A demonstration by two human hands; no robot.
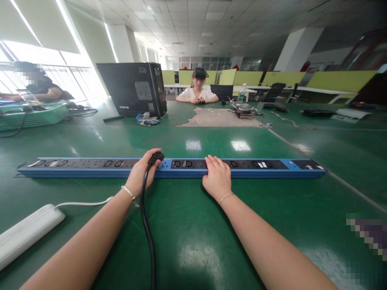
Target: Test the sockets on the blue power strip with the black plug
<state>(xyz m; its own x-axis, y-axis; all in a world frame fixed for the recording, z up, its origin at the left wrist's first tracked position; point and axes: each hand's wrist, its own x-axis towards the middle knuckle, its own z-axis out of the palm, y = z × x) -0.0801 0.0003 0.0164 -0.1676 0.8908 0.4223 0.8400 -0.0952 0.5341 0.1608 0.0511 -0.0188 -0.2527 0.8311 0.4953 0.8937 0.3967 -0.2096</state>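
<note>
A long blue power strip (pixel 181 173) with a black socket face lies across the green table. My left hand (pixel 140 173) is closed around a black plug (pixel 156 157), just over the strip left of its middle. From the plug a black cable (pixel 147 225) runs down toward me. My right hand (pixel 217 177) rests on the strip right of the middle, its fingers laid over the socket face and front edge. Whether the plug's pins touch a socket is hidden.
On the left are a white power strip (pixel 33 231) and a green basket (pixel 45 114). Farther back stand a black computer case (pixel 133 90), gloves (pixel 147 119) and a bottle (pixel 242 93). One person (pixel 198 92) sits opposite, another (pixel 39 82) at the far left.
</note>
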